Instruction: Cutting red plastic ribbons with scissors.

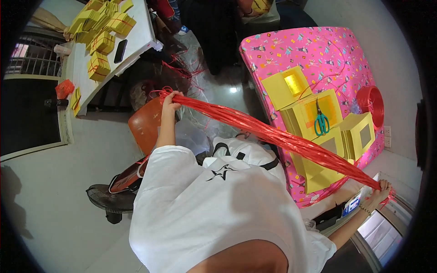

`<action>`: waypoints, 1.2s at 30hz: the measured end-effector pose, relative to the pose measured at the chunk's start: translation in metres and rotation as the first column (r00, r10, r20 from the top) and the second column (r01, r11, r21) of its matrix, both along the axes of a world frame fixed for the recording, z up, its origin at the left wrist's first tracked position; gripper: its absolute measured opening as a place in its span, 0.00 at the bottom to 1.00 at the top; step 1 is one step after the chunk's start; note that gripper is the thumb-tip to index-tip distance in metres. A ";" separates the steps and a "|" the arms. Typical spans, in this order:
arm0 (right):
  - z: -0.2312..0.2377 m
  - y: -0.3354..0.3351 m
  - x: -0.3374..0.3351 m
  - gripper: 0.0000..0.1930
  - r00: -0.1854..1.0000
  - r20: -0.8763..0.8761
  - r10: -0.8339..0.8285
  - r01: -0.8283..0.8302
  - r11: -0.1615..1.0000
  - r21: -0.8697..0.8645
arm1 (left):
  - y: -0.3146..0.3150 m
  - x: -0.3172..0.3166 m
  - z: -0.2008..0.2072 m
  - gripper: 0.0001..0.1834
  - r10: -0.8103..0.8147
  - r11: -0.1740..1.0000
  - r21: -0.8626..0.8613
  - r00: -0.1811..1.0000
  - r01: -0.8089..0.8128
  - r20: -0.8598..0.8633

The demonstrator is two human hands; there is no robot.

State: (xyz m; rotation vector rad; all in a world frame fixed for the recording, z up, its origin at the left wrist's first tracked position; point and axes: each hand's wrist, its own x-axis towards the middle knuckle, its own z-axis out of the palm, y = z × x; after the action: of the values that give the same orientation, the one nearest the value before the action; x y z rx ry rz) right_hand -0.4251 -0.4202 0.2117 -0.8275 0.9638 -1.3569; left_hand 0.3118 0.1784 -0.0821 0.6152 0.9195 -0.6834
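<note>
A thick bundle of red plastic strings [273, 134] stretches taut across the view in front of my white shirt. My left hand [170, 99] grips one end, arm raised, above an orange chair. My right hand [380, 188], with a bracelet on the wrist, is closed on the other end at the lower right. Under the strings lie stacks of yellow paper [314, 136] on a pink patterned surface [291, 50]. Teal scissors [321, 122] rest on one stack.
A red spool of string [371, 104] sits at the pink surface's right edge. A white table [136, 41] at the upper left holds tied yellow paper bundles [99, 66] and a black phone [120, 50]. An orange chair [144, 125] and a floor fan [111, 200] stand at my left.
</note>
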 end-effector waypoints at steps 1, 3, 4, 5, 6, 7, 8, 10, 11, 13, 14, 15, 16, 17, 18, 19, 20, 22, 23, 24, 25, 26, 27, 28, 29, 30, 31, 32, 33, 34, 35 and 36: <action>0.001 0.014 0.005 0.20 0.999 -0.019 -0.046 0.047 0.998 0.053 | 0.002 0.001 0.006 0.04 0.022 0.996 0.081 1.000 -0.021 -0.010; 0.012 0.043 0.036 0.20 0.997 0.026 0.071 -0.072 0.997 0.031 | 0.006 0.006 0.025 0.05 0.040 0.980 -0.199 0.989 -0.012 0.140; 0.021 0.062 0.056 0.19 0.994 0.049 0.097 -0.098 0.995 0.011 | 0.003 0.007 0.037 0.05 -0.022 0.978 -0.192 0.959 0.079 0.284; 0.032 0.082 0.079 0.18 0.973 0.043 0.227 -0.225 0.974 -0.040 | -0.003 0.011 0.053 0.05 -0.060 0.988 -0.107 0.925 0.108 0.376; 0.038 0.103 0.105 0.17 0.962 0.069 0.266 -0.263 0.964 -0.050 | -0.012 0.013 0.072 0.04 -0.121 0.988 -0.029 0.881 0.151 0.458; 0.047 0.125 0.129 0.15 0.989 -0.049 0.142 -0.140 0.989 0.038 | -0.023 0.014 0.094 0.04 -0.173 0.984 0.056 0.836 0.169 0.521; 0.055 0.145 0.155 0.13 0.901 0.140 0.410 -0.404 0.912 -0.068 | -0.036 0.012 0.118 0.04 -0.205 0.979 0.102 0.798 0.179 0.566; 0.066 0.183 0.202 0.12 0.873 0.154 0.462 -0.462 0.886 -0.038 | -0.061 0.002 0.170 0.07 -0.269 0.963 0.184 0.692 0.196 0.670; 0.065 0.200 0.227 0.11 0.857 0.185 0.480 -0.481 0.875 -0.043 | -0.073 -0.007 0.196 0.09 -0.294 0.955 0.201 0.600 0.218 0.744; 0.048 0.233 0.275 0.12 0.788 0.157 0.595 -0.598 0.801 -0.035 | -0.094 -0.026 0.245 0.11 -0.349 0.932 0.260 0.438 0.252 0.828; 0.036 0.252 0.296 0.14 0.853 -0.007 0.522 -0.510 0.836 0.201 | -0.103 -0.036 0.266 0.10 -0.358 0.928 0.271 0.407 0.255 0.840; 0.020 0.256 0.321 0.14 0.555 0.340 0.759 -0.821 0.566 0.077 | -0.111 -0.046 0.285 0.10 -0.348 0.925 0.263 0.335 0.274 0.876; -0.003 0.273 0.349 0.15 0.574 0.171 0.801 -0.818 0.550 0.170 | -0.120 -0.057 0.299 0.10 -0.342 0.926 0.272 0.273 0.263 0.899; -0.024 0.289 0.375 0.15 0.498 0.021 0.867 -0.852 0.486 0.194 | -0.129 -0.066 0.311 0.11 -0.335 0.927 0.267 0.261 0.264 0.905; -0.044 0.300 0.394 0.16 0.465 0.214 0.859 -0.868 0.395 0.300 | -0.134 -0.075 0.321 0.11 -0.375 0.909 0.307 0.233 0.282 0.897; -0.064 0.310 0.412 0.17 0.442 0.212 0.872 -0.891 0.398 0.220 | -0.139 -0.085 0.329 0.11 -0.391 0.890 0.326 0.164 0.319 0.906; -0.084 0.320 0.429 0.18 0.425 0.064 0.903 -0.875 0.392 0.285 | -0.145 -0.094 0.334 0.11 -0.398 0.888 0.331 0.172 0.320 0.901; -0.120 0.329 0.443 0.18 0.403 -0.059 0.913 -0.864 0.401 0.305 | -0.156 -0.110 0.338 0.11 -0.438 0.842 0.369 0.100 0.395 0.893; -0.136 0.332 0.445 0.19 0.267 -0.341 0.901 -0.886 0.369 0.280 | -0.160 -0.116 0.337 0.11 -0.490 0.815 0.393 0.145 0.425 0.860; -0.149 0.334 0.445 0.20 0.084 -0.610 0.788 -0.891 0.333 0.307 | -0.165 -0.122 0.335 0.10 -0.522 0.792 0.413 0.149 0.449 0.839; -0.160 0.334 0.442 0.20 0.124 -0.590 0.798 -0.904 0.336 0.265 | -0.170 -0.128 0.330 0.10 -0.555 0.768 0.433 0.153 0.472 0.818; -0.167 0.331 0.435 0.21 0.117 -0.746 0.655 -0.939 0.318 0.132 | -0.174 -0.133 0.325 0.10 -0.589 0.744 0.439 0.184 0.505 0.787; -0.172 0.324 0.424 0.22 0.050 -0.834 0.549 -0.942 0.303 0.144 | -0.177 -0.138 0.319 0.09 -0.617 0.718 0.438 0.204 0.541 0.760; -0.175 0.317 0.411 0.23 -0.017 -0.903 0.429 -0.944 0.290 0.155 | -0.181 -0.142 0.313 0.09 -0.637 0.676 0.423 0.189 0.603 0.747; -0.174 0.303 0.390 0.24 -0.095 -0.931 0.351 -0.925 0.316 0.214 | -0.183 -0.145 0.307 0.09 -0.672 0.635 0.422 0.193 0.647 0.715; -0.172 0.287 0.376 0.24 -0.016 -0.900 0.436 -0.889 0.406 0.212 | -0.186 -0.149 0.301 0.09 -0.702 0.597 0.406 0.205 0.692 0.682; -0.169 0.268 0.364 0.25 0.183 -0.866 0.466 -0.867 0.492 0.081 | -0.189 -0.154 0.295 0.06 -0.706 0.577 0.378 0.209 0.724 0.677; -0.165 0.249 0.348 0.23 0.263 -0.909 0.322 -0.800 0.600 -0.019 | -0.193 -0.157 0.290 0.05 -0.739 0.539 0.364 0.220 0.759 0.637; -0.163 0.230 0.341 0.21 0.284 -0.945 0.163 -0.681 0.728 -0.079 | -0.196 -0.162 0.285 0.05 -0.737 0.511 0.362 0.180 0.779 0.652; -0.161 0.210 0.330 0.19 0.330 -0.939 0.091 -0.606 0.783 -0.138 | -0.200 -0.166 0.282 0.05 -0.733 0.458 0.331 0.140 0.825 0.666; -0.159 0.189 0.317 0.19 0.307 -0.951 -0.025 -0.600 0.771 -0.213 | -0.204 -0.170 0.279 0.05 -0.744 0.427 0.315 0.131 0.848 0.656; -0.159 0.173 0.306 0.19 0.253 -0.961 -0.110 -0.563 0.791 -0.238 | -0.208 -0.173 0.278 0.05 -0.752 0.397 0.301 0.119 0.867 0.649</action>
State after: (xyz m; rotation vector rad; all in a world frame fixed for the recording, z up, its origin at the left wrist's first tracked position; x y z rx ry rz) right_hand -0.1194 -0.2477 0.0532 -2.3775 1.2395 -0.6970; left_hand 0.1383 -0.0300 0.1955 1.1723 -0.3801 -1.3731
